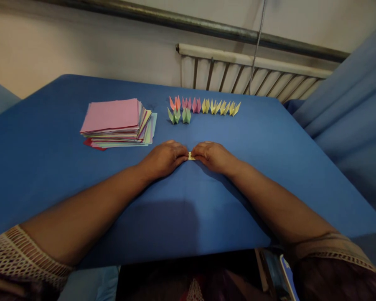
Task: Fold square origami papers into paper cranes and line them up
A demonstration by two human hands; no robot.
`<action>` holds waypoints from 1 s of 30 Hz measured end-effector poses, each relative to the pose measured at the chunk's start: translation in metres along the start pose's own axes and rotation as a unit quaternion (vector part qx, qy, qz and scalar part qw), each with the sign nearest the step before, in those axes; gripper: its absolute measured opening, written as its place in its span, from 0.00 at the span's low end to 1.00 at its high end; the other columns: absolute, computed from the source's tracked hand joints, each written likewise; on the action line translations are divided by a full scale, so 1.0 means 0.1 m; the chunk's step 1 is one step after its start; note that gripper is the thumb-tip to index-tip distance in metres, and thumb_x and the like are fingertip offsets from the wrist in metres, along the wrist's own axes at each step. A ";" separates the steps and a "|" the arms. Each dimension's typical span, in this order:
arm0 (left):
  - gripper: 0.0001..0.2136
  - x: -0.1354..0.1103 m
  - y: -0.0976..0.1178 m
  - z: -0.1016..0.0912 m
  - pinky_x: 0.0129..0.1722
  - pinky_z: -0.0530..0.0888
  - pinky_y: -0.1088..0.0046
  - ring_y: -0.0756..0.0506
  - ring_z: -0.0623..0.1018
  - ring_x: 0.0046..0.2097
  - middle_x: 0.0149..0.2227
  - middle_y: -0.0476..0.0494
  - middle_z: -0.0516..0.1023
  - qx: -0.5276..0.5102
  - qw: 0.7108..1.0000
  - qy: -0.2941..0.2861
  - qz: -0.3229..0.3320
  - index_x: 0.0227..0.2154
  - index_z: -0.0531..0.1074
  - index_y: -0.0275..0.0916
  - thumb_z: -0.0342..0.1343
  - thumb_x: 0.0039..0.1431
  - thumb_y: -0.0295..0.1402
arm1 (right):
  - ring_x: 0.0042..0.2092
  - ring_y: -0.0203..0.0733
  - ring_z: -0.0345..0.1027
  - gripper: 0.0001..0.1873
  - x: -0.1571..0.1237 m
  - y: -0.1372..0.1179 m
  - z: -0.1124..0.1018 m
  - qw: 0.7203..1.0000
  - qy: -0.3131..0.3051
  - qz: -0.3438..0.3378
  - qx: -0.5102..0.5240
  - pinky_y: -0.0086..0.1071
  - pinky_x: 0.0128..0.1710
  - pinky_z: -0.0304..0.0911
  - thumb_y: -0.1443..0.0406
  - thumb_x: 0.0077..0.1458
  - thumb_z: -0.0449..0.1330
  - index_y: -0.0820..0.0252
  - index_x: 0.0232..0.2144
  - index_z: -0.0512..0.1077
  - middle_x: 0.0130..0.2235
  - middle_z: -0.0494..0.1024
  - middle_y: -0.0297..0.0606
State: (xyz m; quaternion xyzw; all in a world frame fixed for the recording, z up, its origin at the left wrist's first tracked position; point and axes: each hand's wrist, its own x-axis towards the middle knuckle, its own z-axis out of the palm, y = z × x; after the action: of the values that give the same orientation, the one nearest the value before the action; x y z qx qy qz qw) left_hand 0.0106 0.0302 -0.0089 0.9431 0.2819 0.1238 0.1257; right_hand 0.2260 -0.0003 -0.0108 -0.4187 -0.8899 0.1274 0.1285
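Note:
A small piece of pale yellow folded paper (191,156) lies at the middle of the blue table, mostly hidden by my fingers. From the left, my left hand (170,158) pinches one side of it, fingers pressed together. My right hand (213,156) grips the opposite side the same way, so only a narrow strip shows between the fingertips. Just beyond my hands stand several folded paper figures with pointed tips: a yellow one (215,107), an orange one (175,103), a pink one (196,105) and a green one (186,116) among them.
A thick stack of coloured paper sheets (111,117), pink on top, rests left of the figures. The blue table (238,217) reaches back to a wall with a radiator (225,69) and a pipe (163,19). A blue curtain (351,92) hangs at the right.

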 end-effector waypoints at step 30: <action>0.06 0.02 0.05 0.02 0.42 0.68 0.68 0.46 0.73 0.36 0.32 0.46 0.75 -0.035 0.996 0.029 -0.074 0.31 0.72 0.38 0.52 0.60 0.31 | 0.43 0.41 0.67 0.10 0.03 -0.04 0.14 0.998 0.044 0.026 -0.044 0.34 0.47 0.59 0.66 0.66 0.52 0.64 0.42 0.73 0.41 0.76 0.43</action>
State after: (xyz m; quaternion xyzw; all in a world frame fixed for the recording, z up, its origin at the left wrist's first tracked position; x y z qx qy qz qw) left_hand 0.0153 0.0267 -0.0093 0.9106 0.3497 0.1518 0.1594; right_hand 0.2164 -0.0021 -0.0224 -0.4519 -0.8771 0.0734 0.1456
